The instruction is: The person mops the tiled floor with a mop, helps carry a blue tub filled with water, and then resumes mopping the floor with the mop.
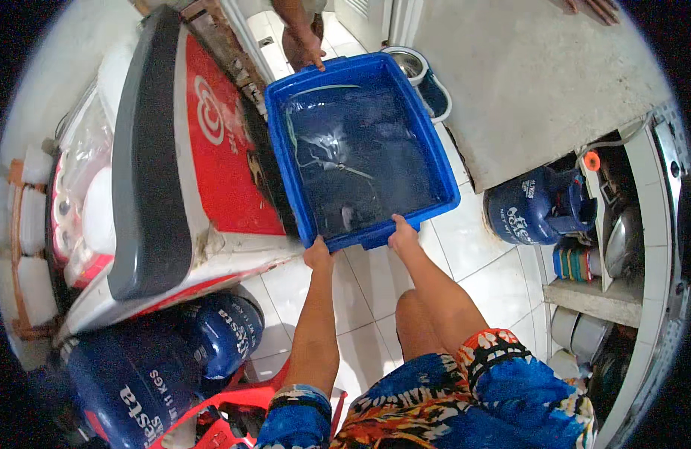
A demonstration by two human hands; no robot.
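A large rectangular blue plastic tub [438,168] is held off the tiled floor by its rim. My left hand [318,255] grips the near left corner, and my right hand [403,234] grips the near edge towards the right. At the far edge, another person's hand [310,51] also has hold of the rim. Dark, glossy liquid [357,134], apparently water, covers the tub's bottom. Pale string-like strands [357,171] and a shiny, clear patch show near its middle; I cannot tell whether these are objects or reflections.
A red and white chest freezer [233,168] stands close on the left. Blue gas cylinders [227,337] and a red plastic chair [239,401] are lower left. Behind the tub is a mop bucket [435,98]. Another gas cylinder [519,210] stands under the concrete counter [525,73] on the right.
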